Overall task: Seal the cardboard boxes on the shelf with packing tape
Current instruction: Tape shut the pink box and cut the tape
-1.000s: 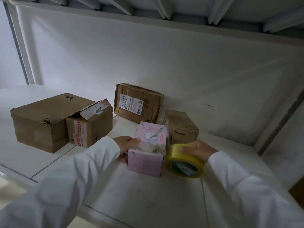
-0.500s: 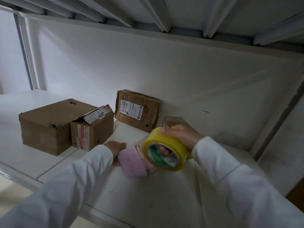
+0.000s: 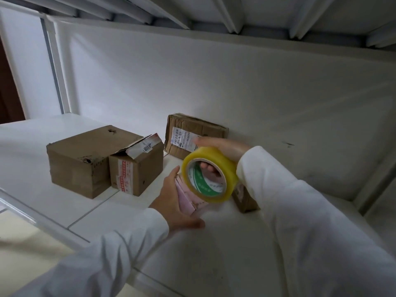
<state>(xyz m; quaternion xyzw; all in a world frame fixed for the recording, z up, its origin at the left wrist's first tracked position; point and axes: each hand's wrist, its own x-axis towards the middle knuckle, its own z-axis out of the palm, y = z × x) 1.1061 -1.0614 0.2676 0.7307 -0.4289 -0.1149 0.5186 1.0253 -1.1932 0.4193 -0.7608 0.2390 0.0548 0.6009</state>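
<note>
At nine o'clock on the white metal shelf (image 3: 53, 189) stands a large brown cardboard box (image 3: 79, 159), and touching it a smaller brown carton with a lifted flap (image 3: 137, 168), not yet sealed. At the centre the left hand (image 3: 173, 202) cups the side of the small pink box (image 3: 188, 197), probably to keep it steady. The right hand (image 3: 222, 146) grips the yellow roll of packing tape (image 3: 211, 174), fingers through its core, just above the pink box, ready to pull tape. At twelve o'clock a labelled brown parcel (image 3: 192, 131) leans on the wall.
</note>
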